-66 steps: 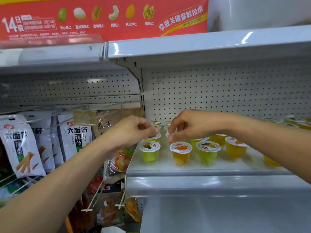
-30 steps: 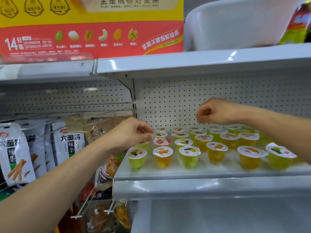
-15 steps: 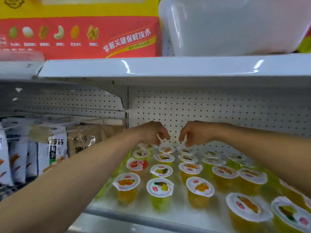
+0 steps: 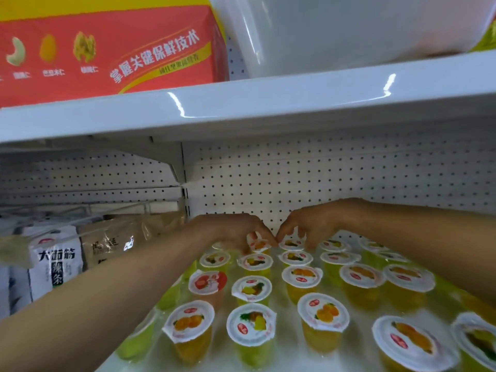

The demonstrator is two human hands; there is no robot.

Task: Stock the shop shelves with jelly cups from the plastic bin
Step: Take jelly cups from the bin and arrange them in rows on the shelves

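Left hand (image 4: 228, 232) pinching tilted jelly cup (image 4: 258, 244), right hand (image 4: 316, 224) gripping neighbouring cup (image 4: 292, 244)

The small clear plastic jelly cups (image 4: 252, 342) show yellow, orange-yellow and green jelly. Their round white lids carry orange, yellow and green fruit prints with a small red oval mark. One far-left lid (image 4: 207, 282) is mostly red. The perforated back panel (image 4: 335, 178) is white with a regular grid of dark dots. The large cardboard box (image 4: 107, 49) is red with a yellow band and white characters. The translucent white plastic bin (image 4: 349, 30) is plain. The left snack packets (image 4: 56, 261) are white with black characters.
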